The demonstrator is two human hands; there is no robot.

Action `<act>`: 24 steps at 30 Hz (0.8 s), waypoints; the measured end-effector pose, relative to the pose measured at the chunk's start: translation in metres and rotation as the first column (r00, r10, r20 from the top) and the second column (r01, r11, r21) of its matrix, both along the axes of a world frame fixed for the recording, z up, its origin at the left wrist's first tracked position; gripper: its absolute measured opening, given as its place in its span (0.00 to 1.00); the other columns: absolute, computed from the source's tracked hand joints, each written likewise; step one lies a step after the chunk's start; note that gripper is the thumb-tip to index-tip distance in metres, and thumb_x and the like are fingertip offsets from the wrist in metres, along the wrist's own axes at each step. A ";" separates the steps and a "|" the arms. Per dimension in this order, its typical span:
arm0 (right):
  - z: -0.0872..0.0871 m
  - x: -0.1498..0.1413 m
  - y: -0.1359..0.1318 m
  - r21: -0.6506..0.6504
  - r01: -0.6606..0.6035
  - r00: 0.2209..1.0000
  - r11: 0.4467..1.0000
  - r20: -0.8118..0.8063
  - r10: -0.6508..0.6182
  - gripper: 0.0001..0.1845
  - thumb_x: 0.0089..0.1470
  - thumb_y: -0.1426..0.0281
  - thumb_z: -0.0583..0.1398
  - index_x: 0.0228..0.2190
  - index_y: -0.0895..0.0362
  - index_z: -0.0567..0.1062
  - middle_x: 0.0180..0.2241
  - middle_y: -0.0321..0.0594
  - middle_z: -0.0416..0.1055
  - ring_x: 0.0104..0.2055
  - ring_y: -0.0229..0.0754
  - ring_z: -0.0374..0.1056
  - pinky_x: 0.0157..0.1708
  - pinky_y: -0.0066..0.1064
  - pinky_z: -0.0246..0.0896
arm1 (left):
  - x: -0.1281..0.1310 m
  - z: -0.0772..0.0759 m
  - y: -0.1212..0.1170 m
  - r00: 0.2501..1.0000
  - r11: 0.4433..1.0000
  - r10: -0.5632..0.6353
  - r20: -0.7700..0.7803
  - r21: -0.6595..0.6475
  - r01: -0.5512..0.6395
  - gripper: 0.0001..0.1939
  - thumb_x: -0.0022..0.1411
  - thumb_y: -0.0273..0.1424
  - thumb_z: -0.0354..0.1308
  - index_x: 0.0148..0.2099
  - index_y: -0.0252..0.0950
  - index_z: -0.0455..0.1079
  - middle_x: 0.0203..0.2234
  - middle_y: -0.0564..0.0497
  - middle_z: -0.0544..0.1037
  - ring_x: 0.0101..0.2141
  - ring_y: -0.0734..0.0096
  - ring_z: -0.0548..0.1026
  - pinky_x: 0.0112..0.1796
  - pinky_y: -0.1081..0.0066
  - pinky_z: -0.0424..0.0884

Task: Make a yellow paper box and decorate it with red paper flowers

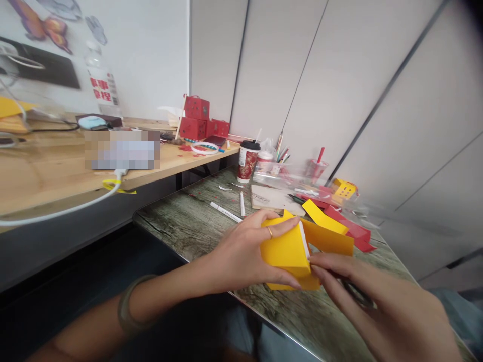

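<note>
My left hand [252, 246] is wrapped round a yellow paper box [285, 249], thumb below and fingers over its top and side. A white strip [304, 239], which looks like tape, runs along the box's open edge. A yellow flap [330, 239] stands out from the box to the right. My right hand [377, 296] is closed in a pinch at the lower end of the strip, at the box's corner. Within that hand's curled fingers sits a dark curved object [358, 293], mostly hidden, whose kind I cannot make out.
White markers [225, 211] lie on the dark wood-patterned table [181, 226]. Behind are a lidded paper cup [248, 161], a board [277, 198], yellow and red paper strips [350, 229] and a finished yellow box [344, 190]. Red boxes [194, 120] stand on the higher desk [49, 176].
</note>
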State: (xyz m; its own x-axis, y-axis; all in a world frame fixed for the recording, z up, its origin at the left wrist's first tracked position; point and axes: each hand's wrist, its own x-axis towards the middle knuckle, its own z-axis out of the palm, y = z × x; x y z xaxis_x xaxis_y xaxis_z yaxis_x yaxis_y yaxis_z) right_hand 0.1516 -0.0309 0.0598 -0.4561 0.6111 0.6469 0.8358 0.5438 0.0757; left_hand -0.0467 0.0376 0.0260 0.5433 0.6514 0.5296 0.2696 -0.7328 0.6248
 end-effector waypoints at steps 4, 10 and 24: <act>0.000 -0.004 0.002 0.004 0.004 0.999 1.000 0.045 -0.004 0.07 0.52 0.69 0.56 0.33 0.52 0.74 0.29 0.33 0.77 0.25 0.37 0.73 0.28 0.24 0.69 | -0.001 0.001 -0.001 1.000 0.999 0.011 -0.015 0.033 -0.011 0.40 0.45 0.45 0.64 0.60 0.44 0.56 0.51 0.46 0.62 0.51 0.62 0.63 0.51 0.64 0.61; 0.003 -0.007 0.003 0.013 -0.002 0.998 1.000 0.064 0.001 0.05 0.51 0.69 0.56 0.29 0.51 0.73 0.23 0.32 0.76 0.19 0.36 0.70 0.25 0.23 0.67 | -0.001 -0.001 -0.002 1.000 0.997 0.026 -0.014 0.068 -0.025 0.40 0.45 0.45 0.64 0.60 0.46 0.56 0.52 0.45 0.62 0.52 0.59 0.62 0.51 0.61 0.61; 0.009 -0.017 0.007 -0.427 -0.102 0.841 0.898 -0.519 -0.151 0.07 0.44 0.66 0.59 0.20 0.53 0.73 0.19 0.32 0.71 0.20 0.34 0.65 0.21 0.19 0.63 | 0.000 -0.001 -0.002 1.000 0.996 0.003 0.019 0.089 -0.004 0.41 0.45 0.43 0.65 0.60 0.44 0.56 0.53 0.45 0.61 0.53 0.60 0.61 0.52 0.63 0.61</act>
State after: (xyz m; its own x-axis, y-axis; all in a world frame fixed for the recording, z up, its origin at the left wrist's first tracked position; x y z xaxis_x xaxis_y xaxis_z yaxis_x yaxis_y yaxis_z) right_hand 0.1349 -0.0238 0.0689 -0.1028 0.8847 0.4548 0.6876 0.3936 -0.6102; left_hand -0.0472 0.0351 0.0252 0.5305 0.6034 0.5954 0.2611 -0.7845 0.5624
